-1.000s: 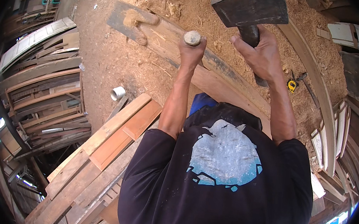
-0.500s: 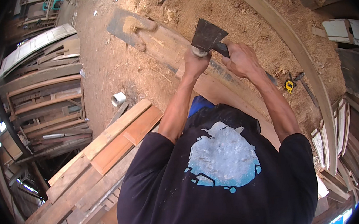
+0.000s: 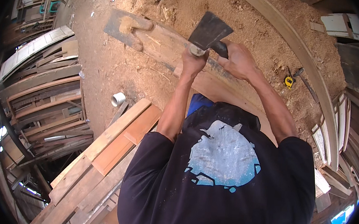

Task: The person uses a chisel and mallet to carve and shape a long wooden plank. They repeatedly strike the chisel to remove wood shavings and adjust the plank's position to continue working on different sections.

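A hatchet with a dark, flared blade [image 3: 210, 29] is held out in front of me over a plank. My left hand [image 3: 193, 64] is closed close under the blade, around a pale piece [image 3: 197, 50] whose round end shows and which looks like the top of the handle. To the right, my right hand [image 3: 239, 61] is wrapped on a dark, rounded piece [image 3: 220, 48] that meets the blade's lower side. Whether that piece belongs to the hatchet I cannot tell. Under both hands runs the long plank [image 3: 168, 40], with shavings and a sawdust heap on it.
Sawdust [image 3: 235, 14] covers the ground. A yellow tape measure [image 3: 289, 81] lies at right beside a dark long-handled tool [image 3: 309, 87]. A long curved-looking beam [image 3: 296, 43] passes beyond. Stacked boards [image 3: 112, 149] stand at lower left, near a white cup [image 3: 118, 99]; more timber [image 3: 47, 104] fills the left.
The blade has tilted and risen slightly to the right, showing more of its flat face. Both hands have shifted a little to the left, keeping their grips.
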{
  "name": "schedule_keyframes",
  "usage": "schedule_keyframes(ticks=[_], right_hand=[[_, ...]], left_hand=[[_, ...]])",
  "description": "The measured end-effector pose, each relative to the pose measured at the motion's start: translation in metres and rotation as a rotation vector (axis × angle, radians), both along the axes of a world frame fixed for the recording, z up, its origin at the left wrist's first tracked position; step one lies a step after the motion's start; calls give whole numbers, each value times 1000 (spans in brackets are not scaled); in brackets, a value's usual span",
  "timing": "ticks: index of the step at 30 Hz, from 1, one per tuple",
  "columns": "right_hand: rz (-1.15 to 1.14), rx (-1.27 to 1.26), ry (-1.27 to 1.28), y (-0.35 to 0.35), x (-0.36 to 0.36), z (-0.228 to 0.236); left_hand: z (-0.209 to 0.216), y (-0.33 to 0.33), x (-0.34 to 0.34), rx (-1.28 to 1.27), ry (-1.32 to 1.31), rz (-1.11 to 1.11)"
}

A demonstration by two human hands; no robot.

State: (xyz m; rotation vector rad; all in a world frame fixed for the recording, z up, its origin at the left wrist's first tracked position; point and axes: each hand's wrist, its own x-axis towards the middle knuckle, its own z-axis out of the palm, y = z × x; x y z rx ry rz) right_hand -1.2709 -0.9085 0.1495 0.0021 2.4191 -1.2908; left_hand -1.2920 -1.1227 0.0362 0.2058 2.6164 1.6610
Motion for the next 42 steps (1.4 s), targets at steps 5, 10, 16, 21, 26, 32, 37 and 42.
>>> schedule_keyframes(ticks=[5,10,16,21,26,32,37,42], right_hand=[[-201,-198,31,5,-2,24],[-243,-276,133,12,-6,31],[-320,-289,152,17,-5,49],[-288,-208,241,15,-6,45],[74,160,74,0,-2,-6],[-54,-34,41,10,0,12],[-265,-197,100,20,-5,32],[-289,-224,128,24,-8,45]], left_hand=[[12,-13,-22,95,-104,117],[24,-2,-23,118,-118,166],[18,-1,-19,119,-135,145],[29,8,-9,64,-83,96],[20,10,7,-34,-54,12],[1,11,8,119,-127,100],[21,4,-12,95,-126,169],[13,1,-14,93,-144,152]])
